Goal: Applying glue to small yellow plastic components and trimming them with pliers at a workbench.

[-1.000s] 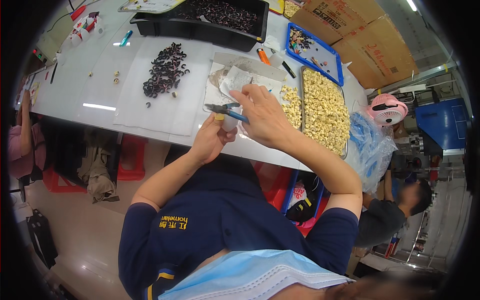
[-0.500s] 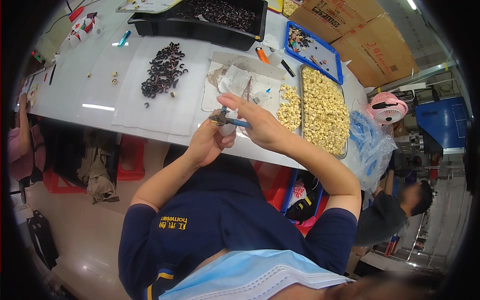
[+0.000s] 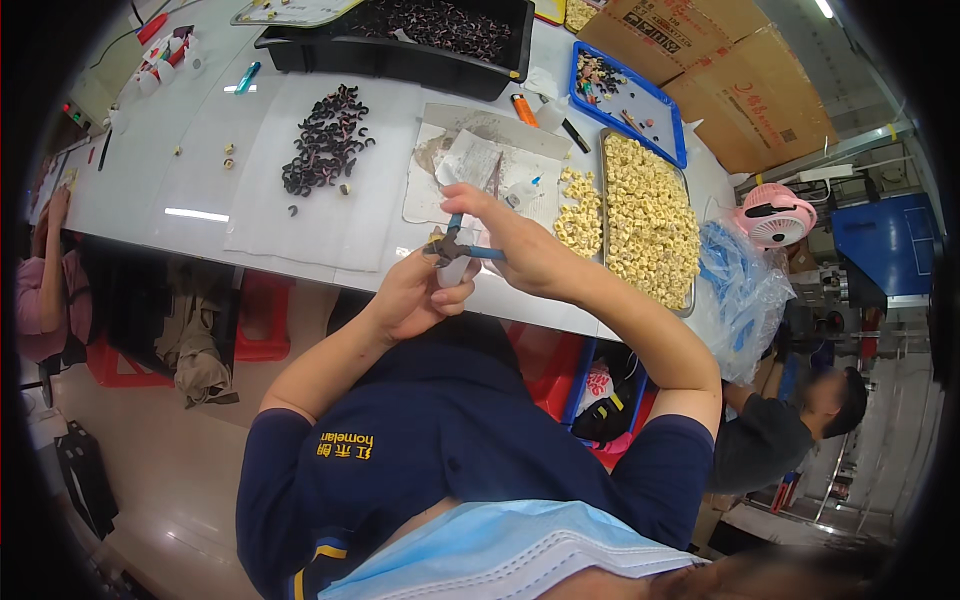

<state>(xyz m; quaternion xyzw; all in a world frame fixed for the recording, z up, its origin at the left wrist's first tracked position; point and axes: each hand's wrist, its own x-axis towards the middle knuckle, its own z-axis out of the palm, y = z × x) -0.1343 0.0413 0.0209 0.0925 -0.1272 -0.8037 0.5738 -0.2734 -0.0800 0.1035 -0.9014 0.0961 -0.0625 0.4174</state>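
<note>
Over the table's front edge, my right hand [image 3: 528,252] is closed around blue-handled pliers [image 3: 452,240]. Their two handles stand spread, and the dark metal jaws point toward my left fingertips. My left hand [image 3: 408,297] is closed, its fingers curled around a small white object [image 3: 452,273] just below the pliers. A tiny yellowish piece [image 3: 433,243] shows at the left fingertips beside the jaws; its details are too small to make out. Behind my hands lies a stained white sheet [image 3: 425,203] with a small clear bottle [image 3: 520,192] on it.
Black curved pieces [image 3: 325,145] lie piled on a white mat [image 3: 270,215] to the left. A metal tray of yellow pieces [image 3: 650,220] stands right, with loose ones beside it. At the back are a black bin [image 3: 400,68], blue tray [image 3: 680,150] and orange lighter [image 3: 524,110].
The pliers' handles have spread wider apart, and my right hand has shifted slightly. My left hand has stayed nearly in place. At the far left, another person's arm has moved.
</note>
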